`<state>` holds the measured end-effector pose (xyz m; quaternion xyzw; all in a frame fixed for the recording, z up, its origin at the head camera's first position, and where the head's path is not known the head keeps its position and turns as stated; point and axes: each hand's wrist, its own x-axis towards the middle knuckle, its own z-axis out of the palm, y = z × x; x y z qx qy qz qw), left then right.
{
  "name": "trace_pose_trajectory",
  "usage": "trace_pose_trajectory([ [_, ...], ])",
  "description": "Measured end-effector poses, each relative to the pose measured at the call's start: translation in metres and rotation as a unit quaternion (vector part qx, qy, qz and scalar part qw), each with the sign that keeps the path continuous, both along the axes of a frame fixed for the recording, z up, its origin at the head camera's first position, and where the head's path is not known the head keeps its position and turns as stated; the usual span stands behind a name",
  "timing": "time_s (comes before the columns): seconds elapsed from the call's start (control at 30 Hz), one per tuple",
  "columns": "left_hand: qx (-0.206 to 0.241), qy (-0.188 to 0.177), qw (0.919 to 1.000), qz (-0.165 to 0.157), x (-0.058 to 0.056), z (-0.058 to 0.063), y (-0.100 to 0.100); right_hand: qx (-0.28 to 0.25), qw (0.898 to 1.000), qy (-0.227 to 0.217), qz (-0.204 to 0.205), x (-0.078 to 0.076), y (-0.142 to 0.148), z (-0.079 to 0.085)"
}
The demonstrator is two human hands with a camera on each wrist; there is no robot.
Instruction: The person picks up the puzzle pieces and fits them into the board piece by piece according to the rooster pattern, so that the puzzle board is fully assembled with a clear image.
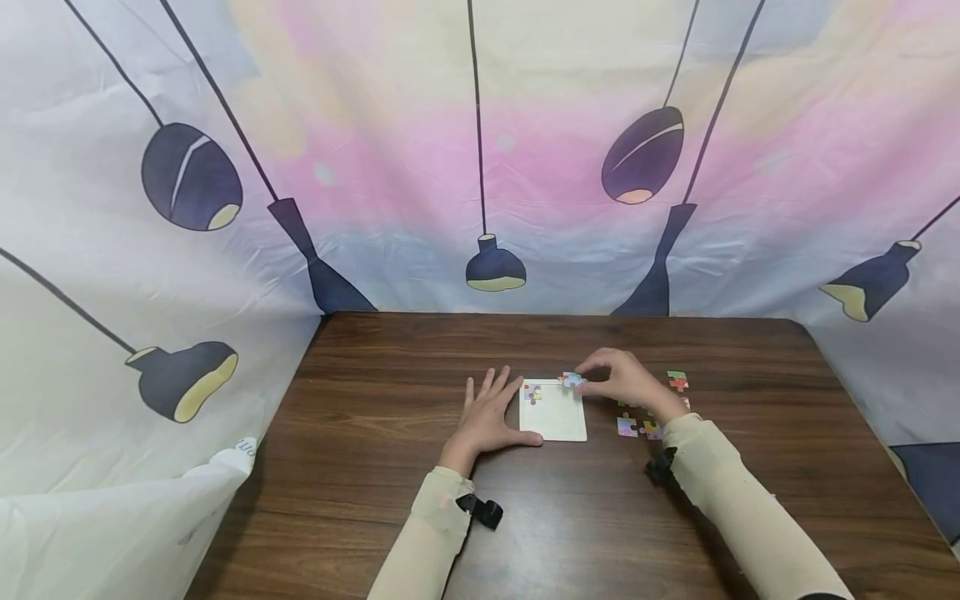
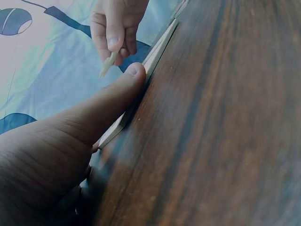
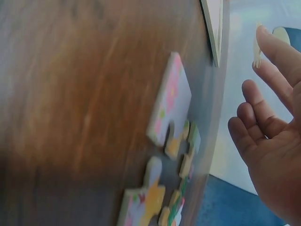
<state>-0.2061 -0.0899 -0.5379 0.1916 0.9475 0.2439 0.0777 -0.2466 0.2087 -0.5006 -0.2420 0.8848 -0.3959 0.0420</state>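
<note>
A white square puzzle board [image 1: 558, 419] lies on the table, one coloured puzzle piece [image 1: 532, 392] in its far-left corner. My left hand [image 1: 485, 417] rests at the board's left side, fingers spread and straight. Its thumb [image 2: 127, 81] lies along the near edge in the left wrist view. Over the far-right corner, my right hand [image 1: 626, 382] pinches a blue-and-pink jigsaw piece [image 1: 572, 379] between thumb and fingertips. In the right wrist view this jigsaw piece [image 3: 257, 47] shows edge-on, raised above the table, while the other fingers curl loosely.
Several loose jigsaw pieces [image 1: 627, 427] lie right of the board, partly hidden under my right forearm. Another piece [image 1: 677, 381] sits farther back. The brown wooden table [image 1: 375, 433] meets a printed cloth backdrop [image 1: 420, 258] at its far edge.
</note>
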Motion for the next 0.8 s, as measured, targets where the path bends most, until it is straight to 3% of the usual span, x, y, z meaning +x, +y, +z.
trace_pose_trajectory([
  [0.37, -0.003, -0.001, 1.0000, -0.003, 0.001, 0.001, 0.000, 0.007, 0.999, 0.018, 0.043, 0.001, -0.021, -0.008],
  [0.8, 0.001, 0.002, 1.0000, -0.004, 0.001, 0.001, 0.000, 0.021, 0.999, 0.003, 0.035, -0.002, -0.035, -0.011],
])
